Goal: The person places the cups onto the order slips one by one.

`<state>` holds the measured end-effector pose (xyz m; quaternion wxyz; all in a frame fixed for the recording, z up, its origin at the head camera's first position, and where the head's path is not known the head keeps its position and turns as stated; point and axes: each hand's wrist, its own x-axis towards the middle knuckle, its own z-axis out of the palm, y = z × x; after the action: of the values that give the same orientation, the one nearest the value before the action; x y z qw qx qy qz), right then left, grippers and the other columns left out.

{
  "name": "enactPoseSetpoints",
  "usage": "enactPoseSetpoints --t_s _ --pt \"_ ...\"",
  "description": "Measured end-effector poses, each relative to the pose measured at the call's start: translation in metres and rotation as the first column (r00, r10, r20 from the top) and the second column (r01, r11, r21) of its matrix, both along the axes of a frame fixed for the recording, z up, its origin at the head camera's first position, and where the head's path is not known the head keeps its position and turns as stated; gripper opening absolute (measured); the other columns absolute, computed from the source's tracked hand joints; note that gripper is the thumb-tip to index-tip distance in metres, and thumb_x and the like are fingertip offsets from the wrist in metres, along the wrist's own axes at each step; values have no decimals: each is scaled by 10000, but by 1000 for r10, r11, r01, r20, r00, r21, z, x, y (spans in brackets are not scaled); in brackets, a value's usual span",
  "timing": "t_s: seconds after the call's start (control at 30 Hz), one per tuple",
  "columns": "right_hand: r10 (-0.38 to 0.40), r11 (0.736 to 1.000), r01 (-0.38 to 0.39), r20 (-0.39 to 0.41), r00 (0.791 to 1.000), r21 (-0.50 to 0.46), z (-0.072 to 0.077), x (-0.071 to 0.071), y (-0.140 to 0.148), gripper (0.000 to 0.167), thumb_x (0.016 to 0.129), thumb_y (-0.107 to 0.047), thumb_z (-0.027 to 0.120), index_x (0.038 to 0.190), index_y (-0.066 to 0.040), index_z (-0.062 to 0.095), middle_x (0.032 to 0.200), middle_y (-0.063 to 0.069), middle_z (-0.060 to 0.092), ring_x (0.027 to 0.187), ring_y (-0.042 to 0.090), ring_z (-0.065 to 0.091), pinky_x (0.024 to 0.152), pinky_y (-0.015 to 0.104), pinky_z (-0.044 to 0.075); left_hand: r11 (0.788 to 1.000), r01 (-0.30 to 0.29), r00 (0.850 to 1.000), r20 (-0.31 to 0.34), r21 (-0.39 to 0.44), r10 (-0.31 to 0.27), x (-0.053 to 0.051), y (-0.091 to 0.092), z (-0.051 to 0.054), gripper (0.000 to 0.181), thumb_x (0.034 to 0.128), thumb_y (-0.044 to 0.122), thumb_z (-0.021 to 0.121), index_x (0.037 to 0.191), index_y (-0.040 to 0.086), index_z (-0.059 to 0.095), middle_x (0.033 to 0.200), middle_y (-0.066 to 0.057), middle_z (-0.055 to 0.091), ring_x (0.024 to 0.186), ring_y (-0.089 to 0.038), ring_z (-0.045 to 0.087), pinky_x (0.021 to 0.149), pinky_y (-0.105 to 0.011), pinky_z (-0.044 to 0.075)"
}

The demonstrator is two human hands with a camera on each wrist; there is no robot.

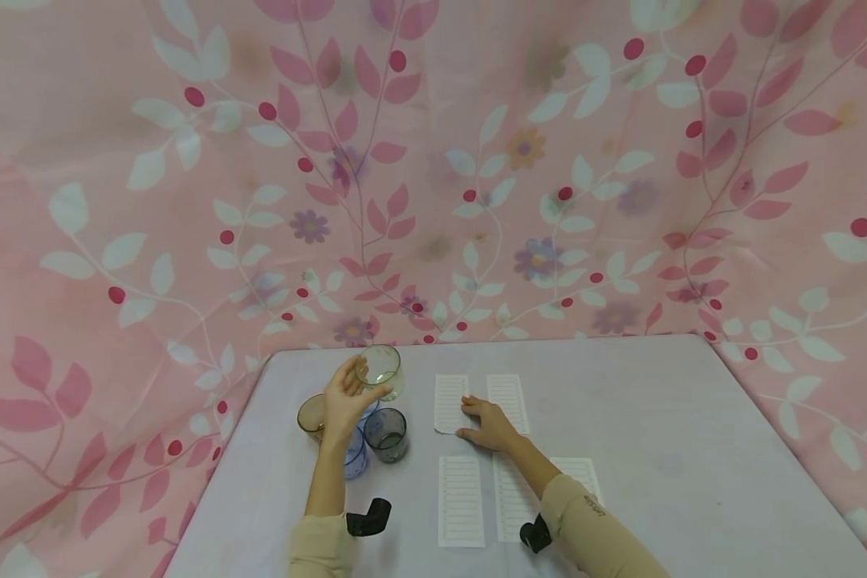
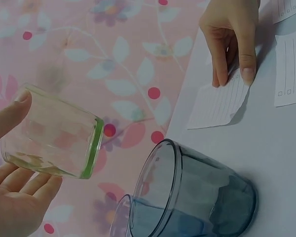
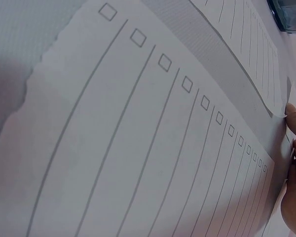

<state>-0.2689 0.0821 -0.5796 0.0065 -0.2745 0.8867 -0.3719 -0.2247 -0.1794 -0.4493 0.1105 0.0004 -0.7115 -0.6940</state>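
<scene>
In my left hand (image 1: 343, 401) I hold a clear glass tumbler (image 1: 381, 371) with a green rim, raised above the table. The left wrist view shows the tumbler (image 2: 52, 136) tilted on its side, thumb on top and fingers beneath. My right hand (image 1: 491, 425) pinches the edge of a lined paper sheet (image 1: 449, 405), which curls up a little there. Below the left hand stand a smoky grey-blue tumbler (image 1: 386, 437), blue glasses (image 1: 356, 459) and an amber glass (image 1: 310, 413), partly hidden by the hand and forearm.
More lined sheets with checkboxes lie on the white table (image 1: 694, 449): one sheet (image 1: 504, 393) beside the pinched one, and a nearer row including a left sheet (image 1: 461, 502), partly covered by the right forearm. A pink floral cloth (image 1: 433, 201) hangs behind the table.
</scene>
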Motion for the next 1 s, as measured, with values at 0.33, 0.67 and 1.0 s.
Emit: enactPoseSetpoints --t_s 0.33,0.67,1.0 --pt "4 1000 -4 8 1000 -19 2 0 -1 539 824 -181 727 1201 156 539 1344 254 481 1281 400 410 1051 516 330 999 15 1000 -13 -51 -16 -11 17 -9 773 726 21 790 1378 -56 381 1398 -245 422 1310 -394 374 1095 -484 291" --pt "-11 1000 11 0 1000 -17 1 -1 -1 530 811 -176 737 1188 151 555 1330 245 501 1269 388 431 1047 508 340 993 85 996 3 -81 -85 -22 32 -22 743 696 3 801 1323 -92 413 1355 -279 423 1266 -431 399 1075 -513 310" --pt "-32 999 33 64 997 -20 2 0 -1 544 814 -177 738 1219 128 541 1360 223 480 1295 371 405 1072 483 317 984 114 993 15 -140 -113 -31 41 -30 757 676 34 812 1283 -82 374 1302 -246 471 1244 -385 430 1055 -529 335"
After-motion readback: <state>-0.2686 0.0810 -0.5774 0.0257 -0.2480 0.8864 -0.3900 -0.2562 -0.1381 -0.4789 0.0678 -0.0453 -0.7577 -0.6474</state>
